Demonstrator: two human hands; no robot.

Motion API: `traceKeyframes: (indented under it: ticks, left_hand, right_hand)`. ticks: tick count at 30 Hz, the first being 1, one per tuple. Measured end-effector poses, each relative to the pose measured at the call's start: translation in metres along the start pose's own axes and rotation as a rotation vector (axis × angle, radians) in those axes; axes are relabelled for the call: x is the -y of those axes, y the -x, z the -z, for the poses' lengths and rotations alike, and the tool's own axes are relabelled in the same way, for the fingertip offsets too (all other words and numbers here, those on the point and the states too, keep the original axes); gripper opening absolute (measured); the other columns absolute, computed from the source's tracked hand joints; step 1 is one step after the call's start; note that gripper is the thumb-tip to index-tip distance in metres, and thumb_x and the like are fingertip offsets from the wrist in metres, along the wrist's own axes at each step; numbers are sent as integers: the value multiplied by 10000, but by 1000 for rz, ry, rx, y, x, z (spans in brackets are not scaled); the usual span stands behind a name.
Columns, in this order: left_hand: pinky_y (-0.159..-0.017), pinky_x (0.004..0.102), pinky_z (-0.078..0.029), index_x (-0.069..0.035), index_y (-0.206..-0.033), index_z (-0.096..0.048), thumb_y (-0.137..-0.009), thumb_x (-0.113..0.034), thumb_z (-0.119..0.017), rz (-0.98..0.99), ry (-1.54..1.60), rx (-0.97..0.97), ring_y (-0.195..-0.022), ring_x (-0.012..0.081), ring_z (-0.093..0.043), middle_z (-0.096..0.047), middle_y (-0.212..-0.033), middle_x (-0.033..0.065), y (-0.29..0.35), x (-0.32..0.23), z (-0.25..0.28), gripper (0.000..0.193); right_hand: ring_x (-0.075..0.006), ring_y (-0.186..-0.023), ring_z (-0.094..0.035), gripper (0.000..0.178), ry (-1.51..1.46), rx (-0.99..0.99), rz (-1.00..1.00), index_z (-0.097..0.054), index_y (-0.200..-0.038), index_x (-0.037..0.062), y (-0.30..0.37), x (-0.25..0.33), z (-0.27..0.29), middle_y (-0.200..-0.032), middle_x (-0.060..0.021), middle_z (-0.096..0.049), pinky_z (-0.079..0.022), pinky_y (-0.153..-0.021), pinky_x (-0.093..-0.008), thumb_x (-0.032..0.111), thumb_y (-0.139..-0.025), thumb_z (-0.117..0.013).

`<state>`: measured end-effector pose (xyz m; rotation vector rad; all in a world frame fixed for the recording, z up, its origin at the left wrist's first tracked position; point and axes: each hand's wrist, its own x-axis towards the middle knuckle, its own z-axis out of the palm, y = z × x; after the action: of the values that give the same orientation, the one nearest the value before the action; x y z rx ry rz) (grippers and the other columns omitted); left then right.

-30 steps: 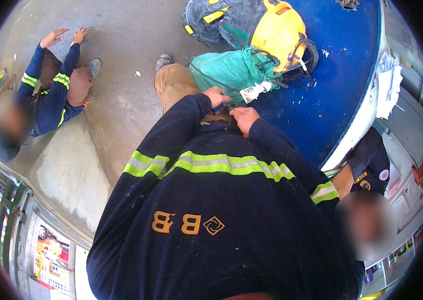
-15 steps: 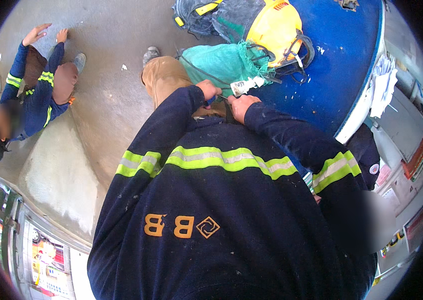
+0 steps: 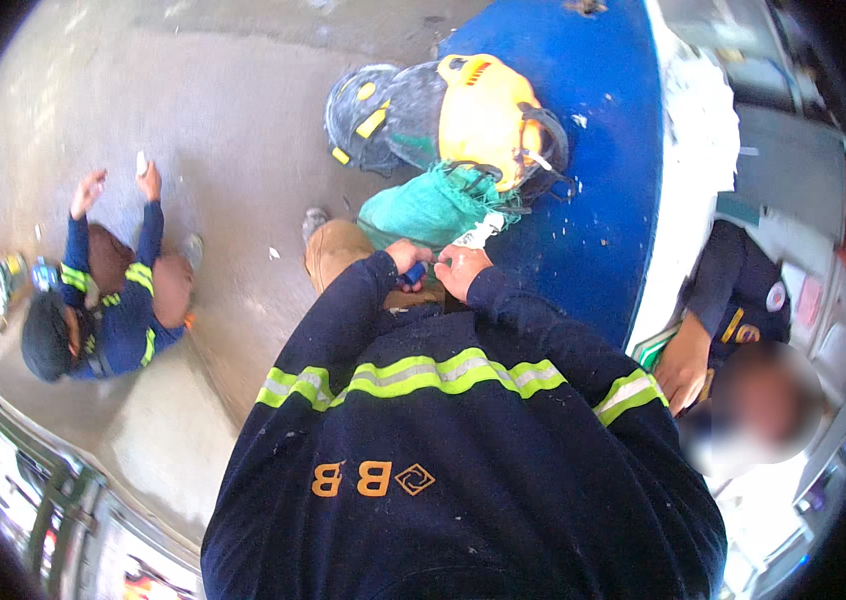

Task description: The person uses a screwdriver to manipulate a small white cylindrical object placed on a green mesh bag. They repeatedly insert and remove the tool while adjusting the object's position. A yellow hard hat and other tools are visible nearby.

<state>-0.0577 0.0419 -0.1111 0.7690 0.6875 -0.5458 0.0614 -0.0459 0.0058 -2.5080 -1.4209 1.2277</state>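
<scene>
In front of my lap my two hands are close together. My left hand (image 3: 406, 259) is closed around a small blue object (image 3: 414, 273), perhaps a tool handle; its far end is hidden. My right hand (image 3: 464, 270) has its fingers bent together, and what lies in them cannot be made out. Just beyond it is a crumpled white piece (image 3: 480, 231), against a green woven sack (image 3: 413, 208). A yellow hard hat (image 3: 483, 118) with dark straps lies past the sack, beside a dusty dark bag (image 3: 373, 118) with yellow patches.
A blue panel (image 3: 593, 190) with a white edge (image 3: 655, 240) runs along my right. Behind that edge a person's hand (image 3: 681, 368) hangs near my right sleeve. At left another person (image 3: 108, 290) in a striped jacket sits with both hands raised above the concrete floor (image 3: 233, 130).
My view has shifted, so the sack and hard hat appear lower and farther left. The thin dark cord between my hands no longer shows. At right, a person's hand has come into sight.
</scene>
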Motion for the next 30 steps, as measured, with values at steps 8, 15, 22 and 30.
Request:
traceKeyframes:
  ticks: [8, 15, 22, 30]
  left_hand:
    - [-379, 314, -475, 3, -880, -582, -799, -265, -567, 36, -285, -65, -480, 201, -600, -582, -680, 107, 14, -34, -22, 281]
    - [-634, 299, -466, -4, -927, -670, -735, -383, -637, 22, -571, -189, -660, 170, -591, -655, -817, 116, 7, -36, -39, 426]
    - [-452, 300, -442, -44, -1075, -554, -847, -232, -553, -28, 142, -260, -548, 168, -561, -563, -665, 67, 9, -38, -63, 296]
    - [-572, 354, -494, -14, -1033, -490, -801, -210, -635, -447, 512, -297, -712, 241, -580, -530, -868, 117, 30, -38, -76, 337]
  right_hand:
    - [-120, -511, -533, 320, -1077, -25, -361, -543, -1094, 4, 59, -4, 5, -598, -56, -561, -433, -463, -267, 155, -812, -554]
    - [-159, -608, -586, 166, -703, -749, -240, -630, -900, 9, 61, -27, -34, -691, -82, -624, -460, -577, -265, 105, -777, -574]
    - [-82, -498, -451, 212, -1764, -1106, -167, -568, -874, 28, 24, -12, 40, -565, 11, -478, -399, -494, -249, 225, -905, -497]
    - [-79, -512, -351, 232, -2015, -1005, -29, -538, -890, 56, 3, -12, 48, -587, 39, -360, -336, -479, -252, 274, -920, -463]
